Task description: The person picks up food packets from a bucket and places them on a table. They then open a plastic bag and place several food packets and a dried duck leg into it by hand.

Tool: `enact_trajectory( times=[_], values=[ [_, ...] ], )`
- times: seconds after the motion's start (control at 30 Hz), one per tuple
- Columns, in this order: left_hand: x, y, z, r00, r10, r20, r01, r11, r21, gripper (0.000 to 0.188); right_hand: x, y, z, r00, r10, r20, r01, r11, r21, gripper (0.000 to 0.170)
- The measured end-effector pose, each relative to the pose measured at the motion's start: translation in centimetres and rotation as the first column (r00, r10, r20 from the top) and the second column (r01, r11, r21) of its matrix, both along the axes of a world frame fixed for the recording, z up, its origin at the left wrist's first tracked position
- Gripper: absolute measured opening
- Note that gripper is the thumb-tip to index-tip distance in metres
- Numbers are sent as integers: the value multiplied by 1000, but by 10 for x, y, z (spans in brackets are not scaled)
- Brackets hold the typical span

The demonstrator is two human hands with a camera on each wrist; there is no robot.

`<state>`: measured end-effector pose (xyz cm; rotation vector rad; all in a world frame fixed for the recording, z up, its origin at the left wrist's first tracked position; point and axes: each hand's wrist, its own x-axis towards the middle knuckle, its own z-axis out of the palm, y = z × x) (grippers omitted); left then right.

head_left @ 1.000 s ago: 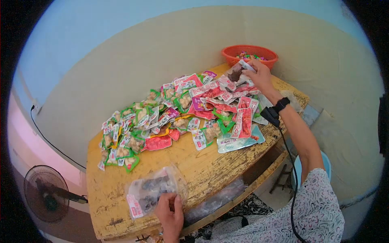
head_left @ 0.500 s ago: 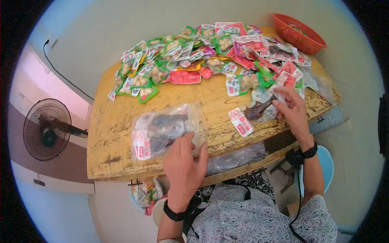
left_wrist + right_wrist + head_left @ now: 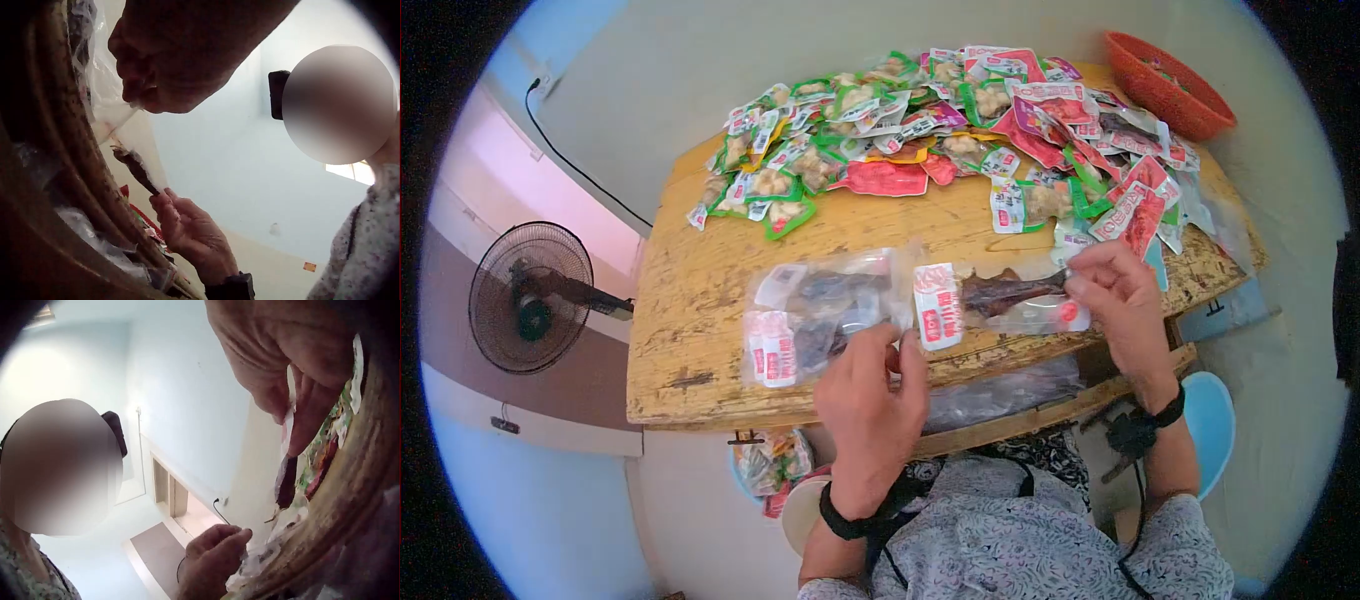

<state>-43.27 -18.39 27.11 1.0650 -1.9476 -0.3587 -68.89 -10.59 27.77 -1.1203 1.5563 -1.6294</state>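
My left hand point(image 3: 870, 405) pinches the open edge of a clear plastic bag point(image 3: 825, 315), which lies near the front of the table. Inside it are dark-brown snack packets with white and red labels. To its right, my right hand point(image 3: 1125, 310) holds a single clear snack packet point(image 3: 1005, 293) by its right end between thumb and fingers. The packet has dark brown contents and a white-and-red label beside the bag's mouth. In the left wrist view, the bag point(image 3: 107, 81) hangs from the left fingers. The right wrist view shows the packet point(image 3: 286, 481) below the right fingertips.
A large pile of snack packets point(image 3: 880, 125) covers the back of the worn yellow table point(image 3: 700, 340). A red basket point(image 3: 1170, 95) stands at the back right corner. Under the front edge, an open drawer point(image 3: 1000, 400) holds clear plastic. A fan point(image 3: 530, 300) stands at left.
My right hand has brought the packet from the pile's right side down and left, beside the bag. My left hand keeps to the bag's edge. The view has shifted downward.
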Motion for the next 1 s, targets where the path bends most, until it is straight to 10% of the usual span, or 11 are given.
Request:
enact_trajectory(
  times=[0.4,1.0],
  values=[
    [2,-8,0,999,-44,-25,39,982,-185,14,37,-25,-14,893,124,432,-137,991,0,23],
    [0,-16,6,974,-213,-72,193,958,-213,12,93,-89,-1,938,341,60,-344,938,49,54]
  ],
)
